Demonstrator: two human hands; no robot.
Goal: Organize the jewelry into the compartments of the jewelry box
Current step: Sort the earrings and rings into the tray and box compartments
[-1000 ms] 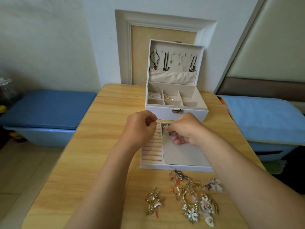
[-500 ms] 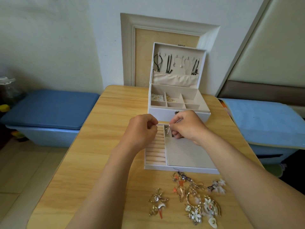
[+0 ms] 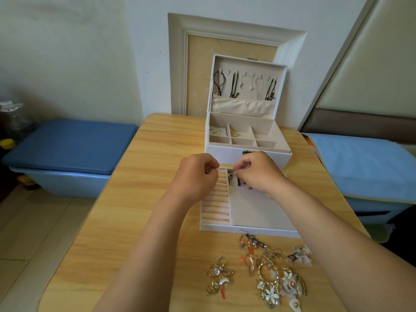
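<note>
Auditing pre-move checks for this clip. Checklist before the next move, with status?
1. Jewelry box lid open: ok.
2. Drawer tray out on the table, in front of the jewelry box: ok.
3. Right hand fingers pinch a small piece above the tray's far compartment: ok.
4. Left hand holds something: cannot tell, fingers curled.
5. Free box compartments: ok, front row looks bare.
6. Loose jewelry sorted: not ok, pile lies on the table beside the tray.
</note>
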